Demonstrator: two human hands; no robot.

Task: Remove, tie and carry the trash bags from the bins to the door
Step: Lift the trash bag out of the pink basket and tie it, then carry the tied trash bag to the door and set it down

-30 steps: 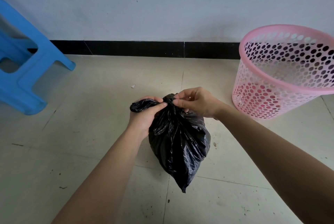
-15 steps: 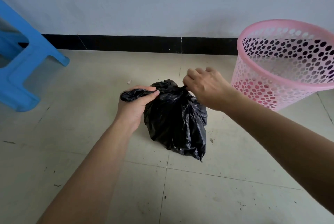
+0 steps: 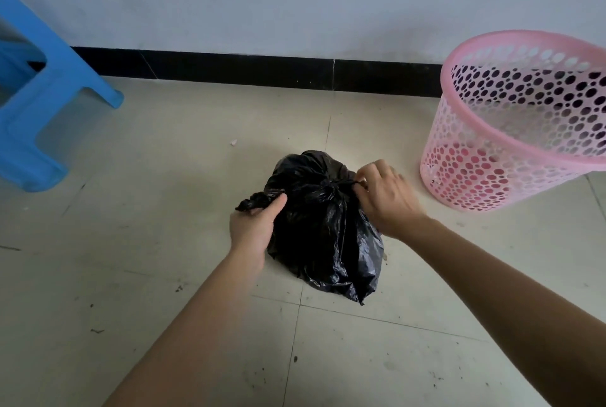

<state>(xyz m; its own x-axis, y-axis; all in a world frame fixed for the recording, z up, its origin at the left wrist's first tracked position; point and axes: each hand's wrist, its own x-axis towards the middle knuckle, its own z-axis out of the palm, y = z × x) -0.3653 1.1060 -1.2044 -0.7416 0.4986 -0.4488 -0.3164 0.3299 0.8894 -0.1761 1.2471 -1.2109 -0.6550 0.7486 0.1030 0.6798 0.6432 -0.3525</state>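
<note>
A full black trash bag (image 3: 324, 236) sits on the tiled floor in the middle of the view. Its top is gathered into a knot between my hands. My left hand (image 3: 254, 226) grips one twisted end of the bag's top, which sticks out to the left. My right hand (image 3: 385, 200) pinches the other twisted end, stretched taut to the right of the knot. A pink perforated bin (image 3: 511, 131) stands tilted at the right, with no bag in it.
A blue plastic stool (image 3: 42, 101) stands at the left. A white wall with a black skirting board (image 3: 229, 68) runs across behind the bag. A small scrap (image 3: 233, 143) lies on the floor beyond the bag.
The bag has come down to rest on the floor. My hands have drawn apart, each pulling one end of the bag's top sideways, and the knot has tightened between them.
</note>
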